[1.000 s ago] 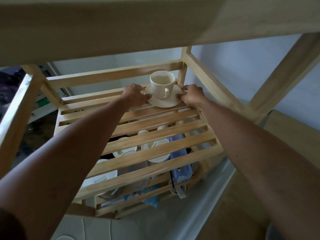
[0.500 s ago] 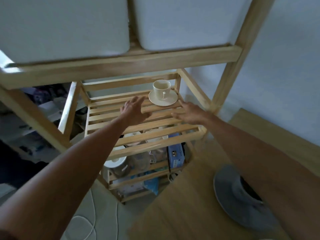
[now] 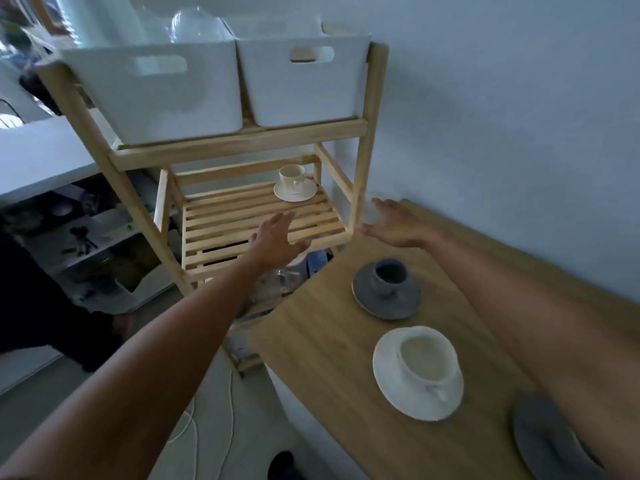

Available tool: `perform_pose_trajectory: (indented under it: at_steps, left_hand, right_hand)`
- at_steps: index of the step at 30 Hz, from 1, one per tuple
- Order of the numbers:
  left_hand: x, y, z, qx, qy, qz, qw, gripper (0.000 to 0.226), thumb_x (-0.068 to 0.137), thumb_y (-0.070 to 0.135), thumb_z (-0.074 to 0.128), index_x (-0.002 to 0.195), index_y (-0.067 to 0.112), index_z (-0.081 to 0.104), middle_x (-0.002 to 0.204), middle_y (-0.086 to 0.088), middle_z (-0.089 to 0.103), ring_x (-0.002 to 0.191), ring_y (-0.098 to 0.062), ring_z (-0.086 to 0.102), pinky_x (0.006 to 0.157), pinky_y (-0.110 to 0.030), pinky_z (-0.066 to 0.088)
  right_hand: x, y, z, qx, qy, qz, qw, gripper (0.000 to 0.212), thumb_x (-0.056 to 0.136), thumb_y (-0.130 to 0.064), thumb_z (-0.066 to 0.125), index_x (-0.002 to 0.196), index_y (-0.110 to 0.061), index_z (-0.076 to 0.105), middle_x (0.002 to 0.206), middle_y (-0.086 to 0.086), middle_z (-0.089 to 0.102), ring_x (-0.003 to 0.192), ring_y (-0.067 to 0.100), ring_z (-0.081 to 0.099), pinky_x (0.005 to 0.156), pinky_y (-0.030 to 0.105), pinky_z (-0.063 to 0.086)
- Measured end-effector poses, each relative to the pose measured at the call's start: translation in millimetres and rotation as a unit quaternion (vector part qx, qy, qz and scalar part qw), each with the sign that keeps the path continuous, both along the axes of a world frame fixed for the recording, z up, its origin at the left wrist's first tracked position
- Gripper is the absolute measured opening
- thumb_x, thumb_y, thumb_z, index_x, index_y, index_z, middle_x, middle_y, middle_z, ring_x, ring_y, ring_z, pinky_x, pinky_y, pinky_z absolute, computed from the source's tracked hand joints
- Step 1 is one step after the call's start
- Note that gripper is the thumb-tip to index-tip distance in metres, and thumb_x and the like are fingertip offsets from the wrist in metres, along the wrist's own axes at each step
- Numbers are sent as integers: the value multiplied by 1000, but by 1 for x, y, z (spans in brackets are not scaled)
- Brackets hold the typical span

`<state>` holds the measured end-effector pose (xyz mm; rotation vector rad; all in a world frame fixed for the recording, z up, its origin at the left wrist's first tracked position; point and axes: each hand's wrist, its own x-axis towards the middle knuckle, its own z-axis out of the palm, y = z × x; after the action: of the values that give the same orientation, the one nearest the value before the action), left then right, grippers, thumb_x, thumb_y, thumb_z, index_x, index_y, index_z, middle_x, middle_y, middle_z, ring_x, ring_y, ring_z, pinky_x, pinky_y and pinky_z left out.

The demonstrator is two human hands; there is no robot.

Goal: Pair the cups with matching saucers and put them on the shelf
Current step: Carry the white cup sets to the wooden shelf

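Note:
A cream cup (image 3: pixel 291 175) stands on its cream saucer (image 3: pixel 295 192) at the back right of the slatted wooden shelf (image 3: pixel 242 220). My left hand (image 3: pixel 277 239) hovers open over the shelf's front edge, well clear of that cup. My right hand (image 3: pixel 394 221) is open too, held over the far corner of the wooden table (image 3: pixel 322 341). On the table sit a dark grey cup (image 3: pixel 389 273) on a grey saucer (image 3: pixel 386 296), a white cup (image 3: pixel 429 362) on a white saucer (image 3: pixel 391 375), and a bare grey saucer (image 3: pixel 550 441) partly hidden by my right forearm.
Two white plastic bins (image 3: pixel 162 95) fill the shelf's top tier. Lower tiers hold glassware and a blue box (image 3: pixel 318 261), mostly hidden. A white cable (image 3: pixel 228 403) lies on the floor. A white wall (image 3: pixel 502 116) runs behind the table.
Both hands let go of the cream saucer and drew back from the shelf. My view pulled away and up, bringing the table and its cups into sight.

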<state>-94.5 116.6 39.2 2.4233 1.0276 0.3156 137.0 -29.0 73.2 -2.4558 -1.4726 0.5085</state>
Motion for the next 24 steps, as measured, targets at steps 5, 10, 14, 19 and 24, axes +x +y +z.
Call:
perform_pose_trajectory:
  at_steps: [5, 10, 14, 19, 24]
  left_hand:
    - [7, -74, 14, -5, -42, -20, 999, 74, 83, 50, 66, 145, 23, 37, 148, -6, 45, 134, -29, 43, 108, -48, 36]
    - [12, -128, 3, -38, -67, -84, 993, 69, 86, 43, 66, 145, 22, 38, 147, -6, 47, 132, -28, 47, 106, -43, 41]
    - [12, -157, -5, -44, -71, -136, 987, 60, 88, 42, 63, 142, 28, 40, 147, 0, 47, 133, -22, 46, 99, -29, 37]
    - [2, -173, -26, -64, -81, -133, 986, 58, 88, 30, 66, 141, 23, 44, 141, -6, 53, 127, -24, 50, 93, -24, 33]
    - [-3, -178, -55, -91, 33, -100, 990, 66, 89, 39, 63, 146, 20, 35, 145, -10, 46, 131, -30, 45, 105, -43, 40]
  right_hand:
    - [3, -77, 24, 8, -5, -28, 1000, 86, 90, -66, 45, 154, -14, 20, 163, 9, 16, 149, 27, 17, 119, 43, 19]
    - [-2, -156, 29, 24, 27, -93, 995, 84, 93, -58, 48, 155, -11, 16, 163, 10, 13, 149, 25, 14, 119, 39, 15]
    - [-10, -205, 18, 33, 65, -132, 989, 72, 98, -47, 47, 155, -15, 18, 163, 8, 17, 149, 23, 18, 119, 38, 18]
    - [-26, -243, -16, 17, 114, -173, 978, 67, 100, -42, 46, 155, -18, 18, 163, 7, 17, 148, 24, 19, 116, 36, 19]
    - [-43, -254, -48, -17, 143, -188, 972, 69, 99, -35, 50, 156, -16, 16, 161, 13, 21, 146, 28, 25, 114, 36, 27]
